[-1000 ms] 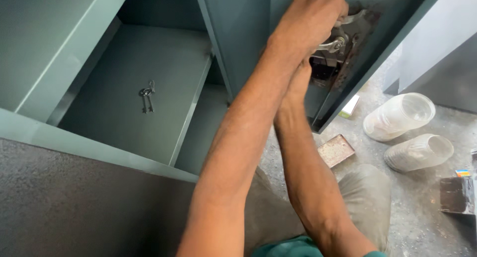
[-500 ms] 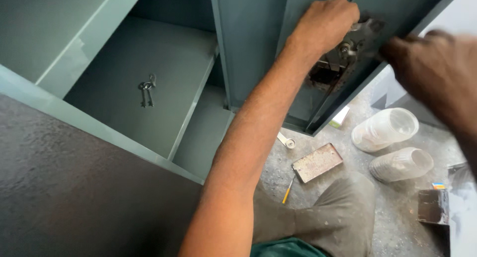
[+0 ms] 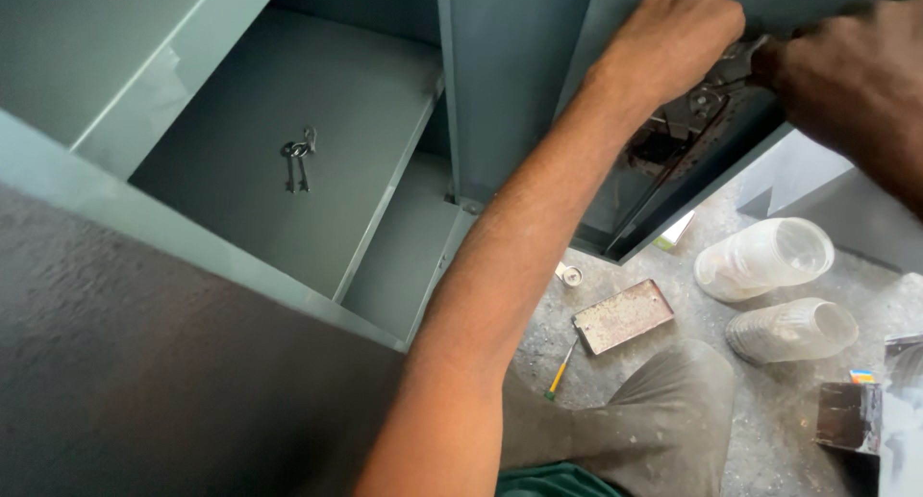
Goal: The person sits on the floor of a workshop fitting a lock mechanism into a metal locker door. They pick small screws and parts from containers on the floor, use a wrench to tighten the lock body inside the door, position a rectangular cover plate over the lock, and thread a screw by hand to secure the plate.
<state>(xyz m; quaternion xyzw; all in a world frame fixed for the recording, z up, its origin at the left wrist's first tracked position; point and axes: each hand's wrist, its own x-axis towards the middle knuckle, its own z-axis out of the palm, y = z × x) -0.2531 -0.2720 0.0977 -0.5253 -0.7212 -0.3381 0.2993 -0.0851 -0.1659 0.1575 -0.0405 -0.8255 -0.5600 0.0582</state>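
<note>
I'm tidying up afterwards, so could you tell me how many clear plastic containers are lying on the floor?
2: one clear container beside the cabinet door, another just below it.

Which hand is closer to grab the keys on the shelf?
The left hand, though both are busy at the lock on the door. The keys lie to its left; the right hand sits farther off.

Right hand (image 3: pixel 856 84) blurred – edge-cropped

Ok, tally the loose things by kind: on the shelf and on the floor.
Bunch of keys: 1
Clear plastic jars: 2
Flat metal tin: 1
Screwdriver, yellow handle: 1
Small roll of tape: 1
Dark box: 1
Total: 7
</note>
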